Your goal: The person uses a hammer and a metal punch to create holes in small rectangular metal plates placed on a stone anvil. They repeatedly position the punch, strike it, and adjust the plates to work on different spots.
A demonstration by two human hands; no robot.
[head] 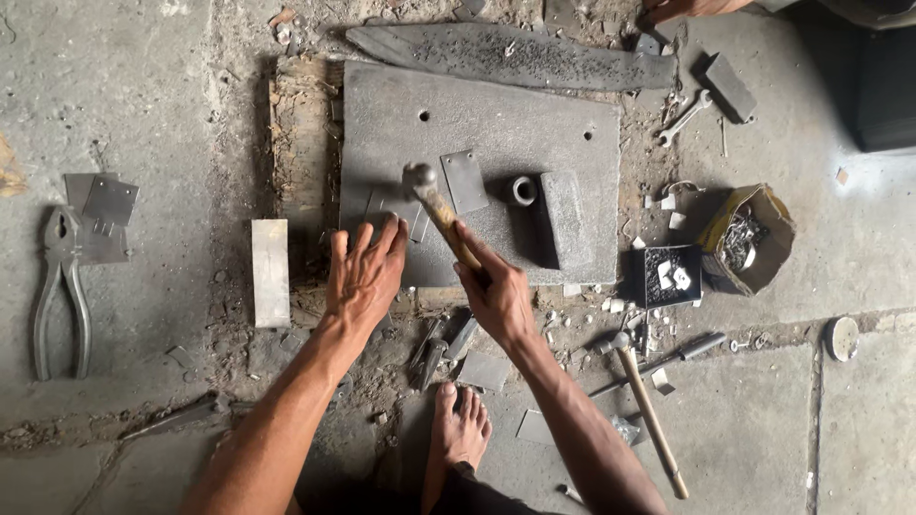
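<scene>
**Head view: hammering sheet metal on the steel plate**

Right hand (496,291) grips the hammer (434,205), head down on a small sheet piece (405,212) on the steel plate (496,124). Left hand (363,277), fingers spread open, steadies it. Flattening looks midway; more blanks (103,215) wait by the pliers (59,286).

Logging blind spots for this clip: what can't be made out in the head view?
- Small sheet piece under the hammer: mostly covered by the hammer head and left hand.
- Right hand grip: fingers wrap the handle, hiding that part of it.
- Contents of the cardboard box: too small to identify.
- Another person's hand: cut off by the top edge.
- Dark object at top right: in shadow, cropped by the right edge.
</scene>
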